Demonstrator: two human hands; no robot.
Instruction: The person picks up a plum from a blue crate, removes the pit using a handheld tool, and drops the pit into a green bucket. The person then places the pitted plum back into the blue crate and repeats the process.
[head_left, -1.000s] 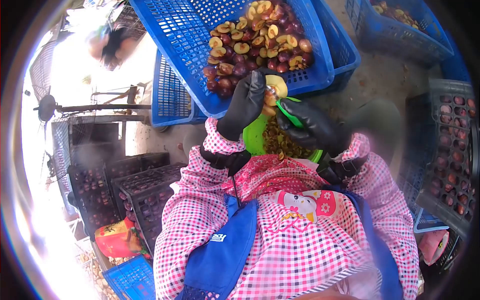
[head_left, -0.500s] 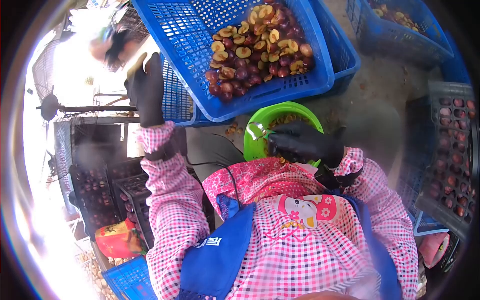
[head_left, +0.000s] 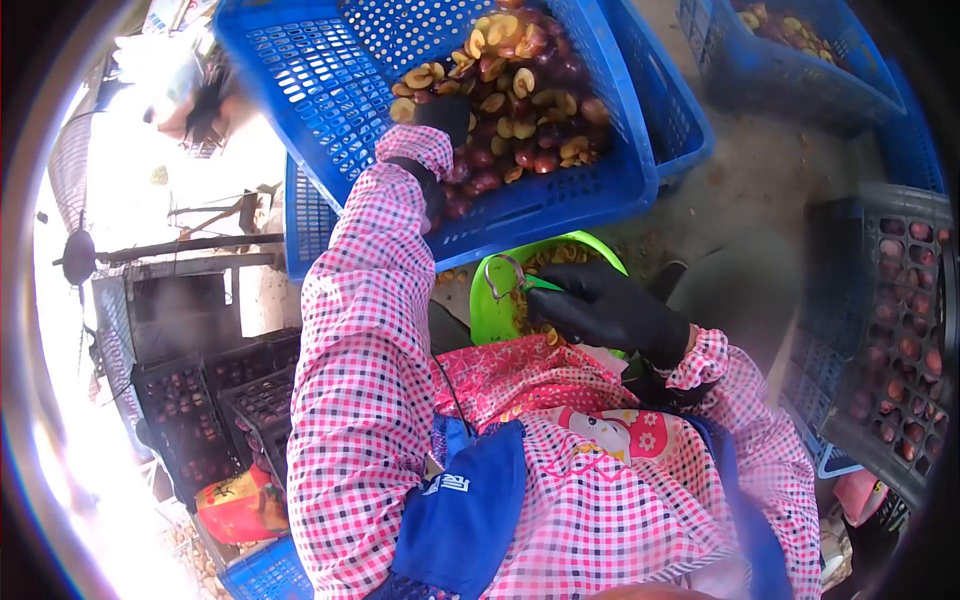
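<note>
My left hand (head_left: 443, 118), in a black glove, reaches into the tilted blue crate (head_left: 540, 212) and touches the heap of plums (head_left: 520, 130). Many of these plums are cut open, with yellow flesh showing. The fingers of that hand are not clearly visible. My right hand (head_left: 615, 308), also black-gloved, is closed around a green-handled tool with a curved metal loop (head_left: 503, 277). It hovers over the bright green basin (head_left: 487, 312) at my lap, which contains small brownish bits.
A second blue crate (head_left: 683, 125) sits beneath the tilted one. Another blue crate of cut fruit (head_left: 800, 75) stands at the upper right. Black trays of whole plums (head_left: 895, 340) are stacked on the right, and dark crates (head_left: 180, 410) stand at left. A red bag (head_left: 240, 508) lies lower left.
My left hand has moved right, from outside the crate's left side onto the plums inside. My right hand keeps the tool over the basin, its metal loop now turned more upward.
</note>
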